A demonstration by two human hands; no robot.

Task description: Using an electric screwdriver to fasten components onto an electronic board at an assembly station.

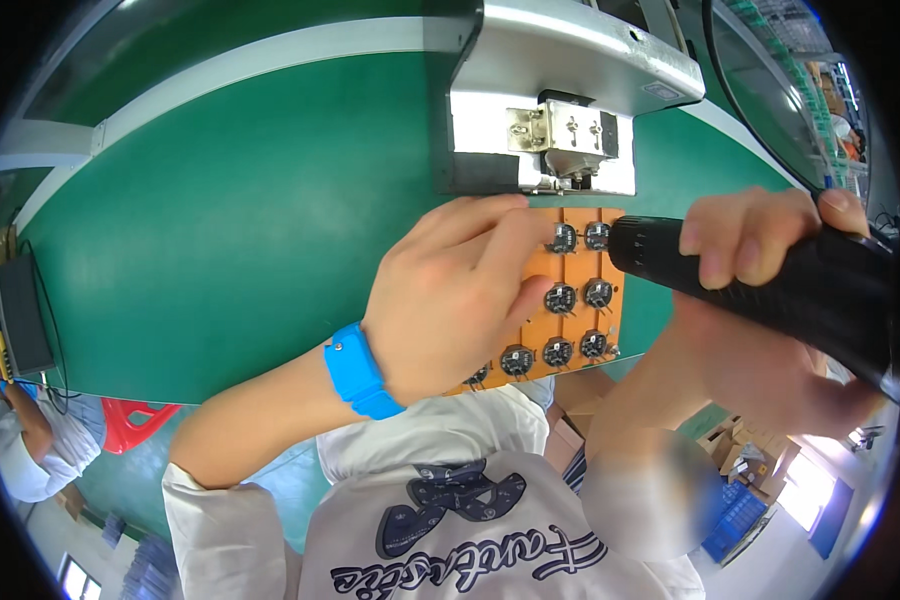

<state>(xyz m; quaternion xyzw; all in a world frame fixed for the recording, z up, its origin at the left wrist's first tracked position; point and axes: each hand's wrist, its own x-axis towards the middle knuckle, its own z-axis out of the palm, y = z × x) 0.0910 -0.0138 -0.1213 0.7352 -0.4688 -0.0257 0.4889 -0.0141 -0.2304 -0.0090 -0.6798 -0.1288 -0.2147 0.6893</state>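
Electric screwdriver (770, 285) over orange jig tray (570, 300).
Left hand (455, 295) pressed flat on tray; right hand (760, 240) wrapped around driver. Bit slip could nick fingertips (540, 228).

- left hand (450, 300): palm down, fingers bent, fingertips pressing forward; forearm enters from lower left, bare
- right hand (770, 290): fingers curled in a closed grip, thumb underneath, wrist angled in from lower right

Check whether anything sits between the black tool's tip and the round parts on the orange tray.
Nothing visible does. The black tool in the right hand points straight at the orange tray; the left hand rests beside that path.
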